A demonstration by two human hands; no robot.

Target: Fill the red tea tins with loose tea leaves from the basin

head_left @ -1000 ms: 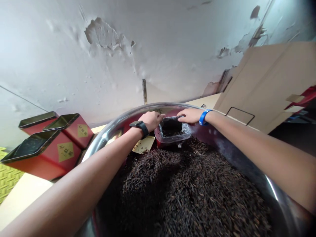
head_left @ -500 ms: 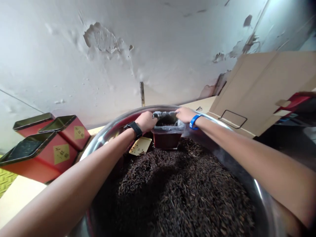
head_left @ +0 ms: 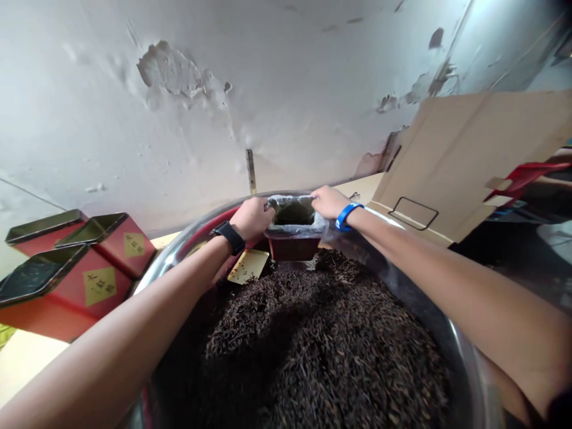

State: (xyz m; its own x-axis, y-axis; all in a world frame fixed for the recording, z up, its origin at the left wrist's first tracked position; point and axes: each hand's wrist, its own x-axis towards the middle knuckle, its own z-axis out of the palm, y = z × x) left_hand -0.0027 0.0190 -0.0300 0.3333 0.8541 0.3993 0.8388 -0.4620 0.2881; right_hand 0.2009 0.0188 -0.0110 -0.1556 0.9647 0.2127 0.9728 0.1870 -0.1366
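Observation:
A red tea tin (head_left: 295, 249) with a clear plastic liner (head_left: 319, 221) folded over its rim stands at the far side of a large round metal tub. My left hand (head_left: 252, 218), with a black watch on the wrist, grips the left side of the lined rim. On the opposite side my right hand (head_left: 329, 202), wearing a blue wristband, is closed on the rim too. The inside of the tin looks dark. Dark loose tea leaves (head_left: 339, 333) are heaped in the tub in front of it. A pale yellow flat tray or lid (head_left: 248, 266) lies on the leaves below my left hand.
Several red tins (head_left: 107, 280) with yellow labels stand open on the left, outside the tub. The tub's metal rim (head_left: 167, 262) curves around the leaves. A cardboard box (head_left: 465, 155) stands to the right, and a peeling wall (head_left: 277, 119) rises behind.
The tin's bottom has risen slightly against the leaves, and the contents seen inside it before are now in shadow. Both hands keep their hold. The view has turned slightly right.

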